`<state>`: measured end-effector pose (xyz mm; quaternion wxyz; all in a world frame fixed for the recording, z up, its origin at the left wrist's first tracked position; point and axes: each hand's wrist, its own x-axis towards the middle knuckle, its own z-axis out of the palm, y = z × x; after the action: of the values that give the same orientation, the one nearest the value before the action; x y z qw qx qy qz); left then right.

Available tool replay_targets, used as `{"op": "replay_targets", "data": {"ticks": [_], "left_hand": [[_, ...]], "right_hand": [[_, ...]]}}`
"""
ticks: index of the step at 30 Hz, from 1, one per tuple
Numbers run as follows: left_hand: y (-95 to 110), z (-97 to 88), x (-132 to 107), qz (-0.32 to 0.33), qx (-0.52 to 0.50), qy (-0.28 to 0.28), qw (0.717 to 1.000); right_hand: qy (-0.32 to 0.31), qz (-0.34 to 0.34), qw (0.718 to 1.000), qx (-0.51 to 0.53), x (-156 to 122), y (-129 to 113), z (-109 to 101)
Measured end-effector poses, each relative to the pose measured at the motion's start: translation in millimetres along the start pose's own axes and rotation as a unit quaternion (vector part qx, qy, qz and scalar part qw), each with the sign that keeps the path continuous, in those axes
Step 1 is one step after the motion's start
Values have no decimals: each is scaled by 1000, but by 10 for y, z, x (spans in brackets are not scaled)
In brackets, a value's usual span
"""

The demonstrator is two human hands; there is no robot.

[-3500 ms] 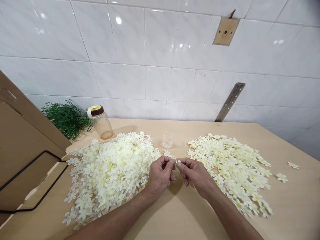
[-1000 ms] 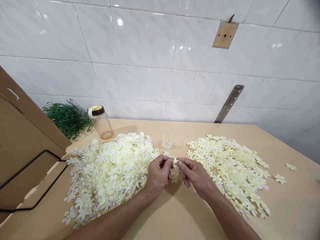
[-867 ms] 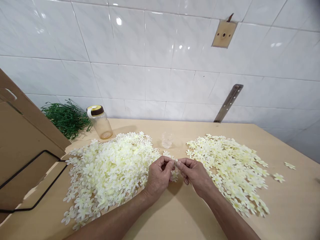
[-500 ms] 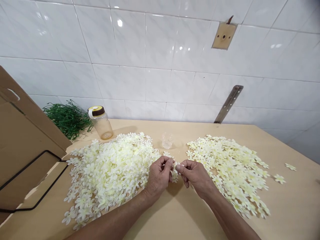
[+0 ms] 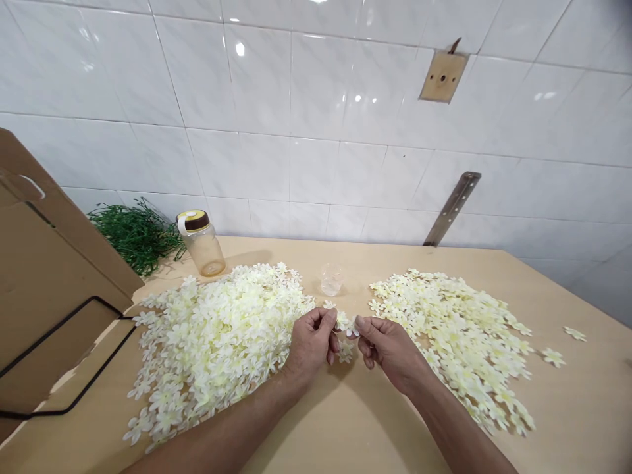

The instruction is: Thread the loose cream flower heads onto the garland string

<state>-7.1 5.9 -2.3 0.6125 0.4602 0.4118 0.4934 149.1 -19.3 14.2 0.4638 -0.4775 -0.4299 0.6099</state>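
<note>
My left hand (image 5: 312, 342) is closed in a pinch on a small white-and-yellow artificial flower (image 5: 342, 320). Facing it, my right hand (image 5: 390, 347) pinches another pale petal piece (image 5: 352, 328), which touches or overlaps the first; whether they are joined I cannot tell. Below the fingertips a loose flower (image 5: 345, 352) lies on the table. A large heap of the same flowers (image 5: 227, 322) spreads beside my left hand, and a flatter pile (image 5: 459, 336) lies beyond my right hand. Just behind the hands stands a small clear cup (image 5: 331, 280).
A clear bottle with a brown and yellow lid (image 5: 203, 247) stands at the back left, near green artificial stems (image 5: 135, 234). Cardboard (image 5: 54, 276) and a black wire frame (image 5: 64, 413) occupy the left edge. Stray flowers (image 5: 553, 357) lie to the right. A tiled wall (image 5: 316, 171) closes the back.
My fingertips have drawn slightly apart, and more of the flower pieces between them shows. The whole view has shifted a little; the piles, bottle and cup look unmoved.
</note>
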Motion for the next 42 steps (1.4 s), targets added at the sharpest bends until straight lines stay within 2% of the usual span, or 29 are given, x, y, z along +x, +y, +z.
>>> {"op": "replay_targets", "data": {"ticks": [7, 12, 15, 21, 27, 30, 36, 42], "left_hand": [[18, -21, 50, 13, -32, 60, 998], [39, -29, 59, 25, -30, 65, 997], [26, -32, 48, 27, -11, 54, 998], [-2, 13, -19, 27, 53, 1, 998], [8, 34, -69, 43, 85, -5, 995], [6, 32, -74, 48, 80, 1, 996], [-5, 35, -77, 34, 34, -2, 999], [36, 32, -77, -21, 22, -83, 996]], "right_hand": [[31, 10, 999, -9, 23, 15, -23], [23, -19, 989, -144, 1, 18, -20], [12, -44, 983, -180, -18, 10, -17], [-14, -55, 992, -113, -16, 4, 36], [36, -57, 992, -108, 7, 24, 63], [45, -54, 992, -108, 3, 12, 41], [22, -63, 992, -105, -9, 21, 14], [26, -33, 995, -87, -11, 25, 33]]}}
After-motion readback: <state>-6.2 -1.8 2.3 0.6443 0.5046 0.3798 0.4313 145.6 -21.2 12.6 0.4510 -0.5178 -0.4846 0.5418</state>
